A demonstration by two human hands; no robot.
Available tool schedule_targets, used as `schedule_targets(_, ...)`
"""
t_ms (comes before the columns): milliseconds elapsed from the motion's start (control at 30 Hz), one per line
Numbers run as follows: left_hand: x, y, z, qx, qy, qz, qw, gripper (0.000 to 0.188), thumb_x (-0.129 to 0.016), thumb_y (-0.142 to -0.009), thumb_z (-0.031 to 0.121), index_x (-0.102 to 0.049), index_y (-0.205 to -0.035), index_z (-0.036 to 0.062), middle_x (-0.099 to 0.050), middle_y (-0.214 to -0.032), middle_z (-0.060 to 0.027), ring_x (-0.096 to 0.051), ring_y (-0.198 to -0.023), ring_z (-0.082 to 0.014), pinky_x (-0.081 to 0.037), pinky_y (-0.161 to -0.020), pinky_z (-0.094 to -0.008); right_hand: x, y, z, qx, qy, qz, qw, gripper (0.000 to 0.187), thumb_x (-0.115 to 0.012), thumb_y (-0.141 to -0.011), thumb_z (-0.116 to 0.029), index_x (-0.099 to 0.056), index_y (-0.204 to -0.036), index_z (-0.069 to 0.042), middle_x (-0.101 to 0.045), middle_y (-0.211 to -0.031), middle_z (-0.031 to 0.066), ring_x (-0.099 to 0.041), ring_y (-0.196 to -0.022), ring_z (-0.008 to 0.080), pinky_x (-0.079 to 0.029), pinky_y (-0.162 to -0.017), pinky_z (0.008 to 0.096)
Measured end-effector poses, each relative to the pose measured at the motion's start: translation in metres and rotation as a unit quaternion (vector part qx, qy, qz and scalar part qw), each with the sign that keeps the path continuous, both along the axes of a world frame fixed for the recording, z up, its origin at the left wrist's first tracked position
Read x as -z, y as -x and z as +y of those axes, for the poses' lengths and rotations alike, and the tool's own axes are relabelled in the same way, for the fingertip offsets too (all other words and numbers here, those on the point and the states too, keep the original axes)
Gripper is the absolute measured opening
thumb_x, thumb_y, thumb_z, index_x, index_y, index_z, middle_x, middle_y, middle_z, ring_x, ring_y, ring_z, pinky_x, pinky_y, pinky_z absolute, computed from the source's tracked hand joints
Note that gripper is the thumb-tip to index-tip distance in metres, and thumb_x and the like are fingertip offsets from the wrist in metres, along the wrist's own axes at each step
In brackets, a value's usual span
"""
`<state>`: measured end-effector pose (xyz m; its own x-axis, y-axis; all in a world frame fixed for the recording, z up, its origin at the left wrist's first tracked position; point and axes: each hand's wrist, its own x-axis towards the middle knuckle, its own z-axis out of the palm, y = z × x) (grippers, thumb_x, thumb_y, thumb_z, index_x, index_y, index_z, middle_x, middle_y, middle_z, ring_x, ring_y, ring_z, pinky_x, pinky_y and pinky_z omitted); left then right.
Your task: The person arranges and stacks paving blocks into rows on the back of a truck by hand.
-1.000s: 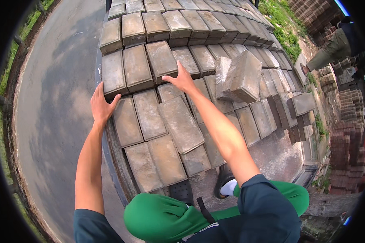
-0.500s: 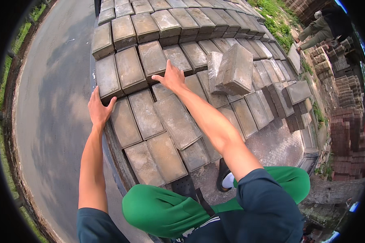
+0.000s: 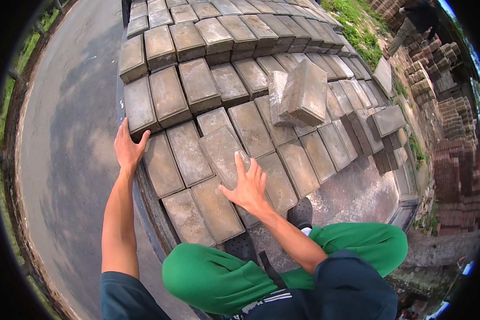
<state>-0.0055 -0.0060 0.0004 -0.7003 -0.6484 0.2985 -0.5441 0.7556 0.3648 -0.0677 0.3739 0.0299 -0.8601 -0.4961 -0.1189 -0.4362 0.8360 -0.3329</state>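
Note:
Grey-brown concrete paving blocks lie in stepped rows before me. My left hand (image 3: 128, 148) is at the near left corner of the leftmost block (image 3: 140, 106) in a raised row, fingers and thumb apart, touching its edge. My right hand (image 3: 249, 186) is spread over a block lying askew (image 3: 218, 149) on top of the lower blocks; its fingers overlap that block's right side, and contact is hard to tell. Nothing is held in the right hand. Two flat blocks (image 3: 209, 210) lie just nearer to me, by my left knee.
A tilted block (image 3: 306, 93) rests on others at right of centre. Several blocks stand on edge (image 3: 365, 130) beyond the metal truck bed (image 3: 357, 192). A road (image 3: 74, 160) runs along the left side. Another person (image 3: 410, 26) is at far right near brick stacks (image 3: 458, 176).
My right hand has come back toward me from the raised row to above the askew block. My left hand stays at the same corner. The other person at far right has straightened somewhat.

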Motion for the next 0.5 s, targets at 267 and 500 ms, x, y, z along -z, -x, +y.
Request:
schedule_targets(267, -0.008, -0.004, 0.0, -0.005, -0.02, -0.006, 1.0, 0.09, -0.075, -0.084, 0.052, -0.042, -0.15, 0.0018, -0.053, -0.146, -0.0217, -0.047, -0.138, -0.0381, -0.038, -0.113, -0.0473, -0.015, 0.042, 0.017, 0.097, 0.262, -0.227, 0.933, 0.104, -0.085, -0.07, -0.034, -0.034, -0.159, -0.016, -0.049, -0.137, 0.0276, -0.046, -0.132, 0.0382, -0.036, -0.108, 0.0518)
schedule_targets(500, -0.003, -0.01, -0.002, -0.007, -0.028, -0.015, 0.999, 0.092, -0.076, -0.083, 0.052, -0.04, -0.152, 0.0018, -0.049, -0.149, -0.0213, -0.043, -0.142, -0.0367, -0.033, -0.117, -0.0467, -0.064, 0.112, -0.005, 0.206, 0.407, -0.348, 0.819, 0.092, -0.087, -0.068, -0.024, -0.047, -0.149, -0.006, -0.052, -0.141, 0.0228, -0.049, -0.133, 0.0329, -0.038, -0.111, 0.0408)
